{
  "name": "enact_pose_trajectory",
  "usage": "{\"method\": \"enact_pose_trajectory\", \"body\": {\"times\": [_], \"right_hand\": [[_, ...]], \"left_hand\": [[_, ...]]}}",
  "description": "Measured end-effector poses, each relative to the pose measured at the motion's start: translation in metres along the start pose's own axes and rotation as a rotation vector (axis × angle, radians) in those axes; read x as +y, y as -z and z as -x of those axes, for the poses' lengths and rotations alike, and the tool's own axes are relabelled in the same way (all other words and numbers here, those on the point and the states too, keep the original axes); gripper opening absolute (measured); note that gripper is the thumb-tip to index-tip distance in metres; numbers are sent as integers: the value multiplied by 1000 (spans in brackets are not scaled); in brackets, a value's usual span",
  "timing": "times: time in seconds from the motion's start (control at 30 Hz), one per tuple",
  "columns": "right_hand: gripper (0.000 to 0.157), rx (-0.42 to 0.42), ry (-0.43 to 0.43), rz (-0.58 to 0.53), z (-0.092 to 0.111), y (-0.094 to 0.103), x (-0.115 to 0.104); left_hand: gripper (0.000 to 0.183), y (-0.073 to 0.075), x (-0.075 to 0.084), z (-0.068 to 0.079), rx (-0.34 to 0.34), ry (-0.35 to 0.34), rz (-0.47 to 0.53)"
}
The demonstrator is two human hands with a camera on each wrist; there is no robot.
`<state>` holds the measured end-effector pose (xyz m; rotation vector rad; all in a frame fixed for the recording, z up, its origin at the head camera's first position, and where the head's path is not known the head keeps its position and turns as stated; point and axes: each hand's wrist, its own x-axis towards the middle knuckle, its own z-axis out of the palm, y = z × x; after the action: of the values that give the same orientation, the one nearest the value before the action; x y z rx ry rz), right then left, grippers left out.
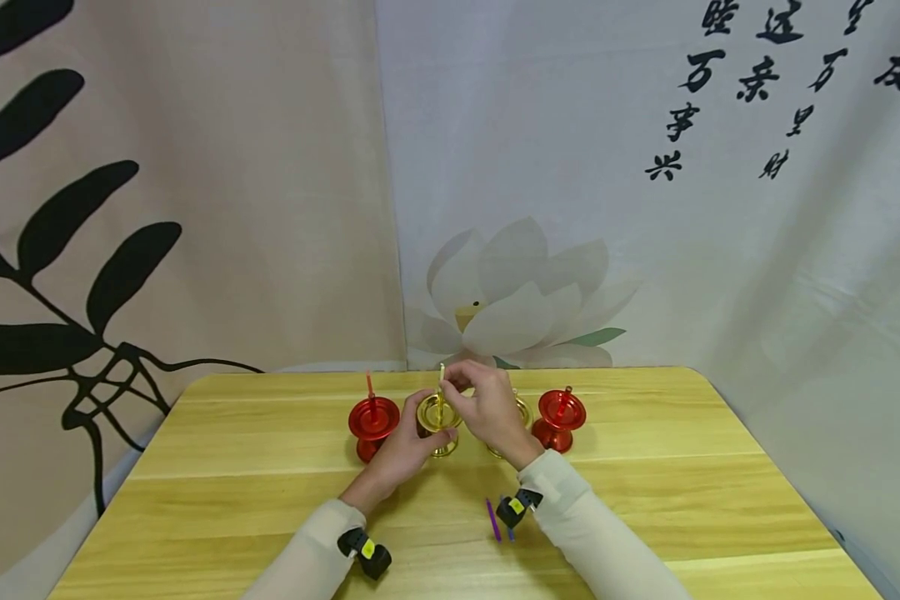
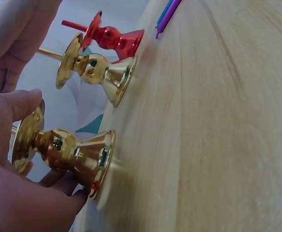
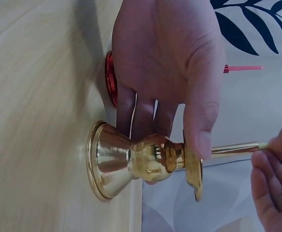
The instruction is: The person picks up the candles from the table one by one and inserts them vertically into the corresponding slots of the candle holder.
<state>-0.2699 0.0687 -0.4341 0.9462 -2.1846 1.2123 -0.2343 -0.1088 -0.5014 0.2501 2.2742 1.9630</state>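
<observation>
A gold candle holder [image 3: 148,159] stands upright on the table, with its dish and a thin tube on top. My left hand [image 1: 401,454] grips it, thumb on the dish and fingers around the back of the body. My right hand [image 1: 491,408] pinches a thin pale yellow candle [image 1: 442,373] at the top of the tube. In the right wrist view the candle's lower end meets the tube opening; how deep it sits is hidden. Just right of this, a second gold candle holder [image 2: 95,70] stands partly behind my right hand.
A red candle holder [image 1: 373,418] with a pinkish-red candle [image 3: 247,68] stands at the left, another red candle holder [image 1: 562,414] at the right. A purple candle [image 1: 493,521] and a blue candle [image 1: 511,533] lie near my right wrist on the wooden table [image 1: 682,500].
</observation>
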Motion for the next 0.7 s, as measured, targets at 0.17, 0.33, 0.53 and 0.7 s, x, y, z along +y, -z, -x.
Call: {"method": "enact_pose_trajectory", "body": {"times": [0.17,0.33,0.53,0.7], "right_hand": [[7,-7,13,-14,-1,-1,0],[6,-15,12,-10,-1,-2,2],[6,-28,-28,-2,1,-2,2],[2,-26,-51,-13,3,0,-1]], "left_hand": [[84,0,-2,0,8,0,1],[83,1,-2,1,15,5,0],[85,0,1,5,20,-13,-57],[88,-2,1,6,15,-12,-26]]}}
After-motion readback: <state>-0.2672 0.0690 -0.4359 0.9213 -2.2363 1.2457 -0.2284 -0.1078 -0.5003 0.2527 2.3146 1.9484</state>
